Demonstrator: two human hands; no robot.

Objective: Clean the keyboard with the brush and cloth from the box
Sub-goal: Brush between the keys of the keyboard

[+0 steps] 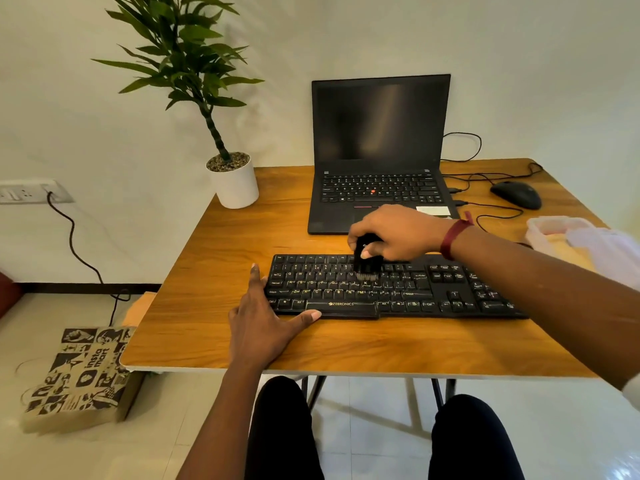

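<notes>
Two hands: left hand (263, 323) spread, bracing keyboard (450, 292) at nine o'clock; right hand (398, 233) gripping brush (367, 263) mid-keys.
Cloth (609, 247): beside box (547, 230), two o'clock.
Advice: short strokes along rows, light pressure.

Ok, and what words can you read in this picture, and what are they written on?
"ZEBRONICS": on the black keyboard, on its space bar.
"insta mart": on the brown paper bag on the floor.
"Q W E R T Y" and other letters: on the keyboard's keys; the smaller key labels are too blurred to read.
Laptop key labels: too small to read.
The rest of the bag's print: not clear enough to read.
</notes>
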